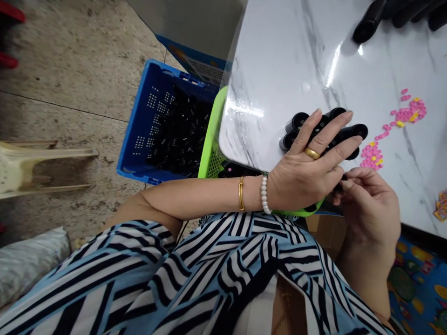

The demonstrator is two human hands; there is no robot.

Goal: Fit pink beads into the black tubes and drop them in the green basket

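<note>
My left hand [307, 163], with a gold ring, reaches over a cluster of short black cylinders [298, 122] near the table edge. Its fingers are stretched and spread across their tops; its thumb is hidden. Close beside its bent little finger, my right hand [372, 209] pinches a small black piece [339, 187], mostly covered by the fingertips. Below my left hand and forearm, a green basket [212, 139] sits partly under the table edge, holding black parts. Small pink and yellow pieces [372, 156] lie scattered on the table just beyond my right hand.
The white marbled table [272, 60] fills the upper right. Longer black tubes [368, 25] lie at its far side. On the floor at left stands a blue crate [134, 135] of black parts, with a pale stool [31, 163] farther left. Orange pieces [442, 204] lie at the right edge.
</note>
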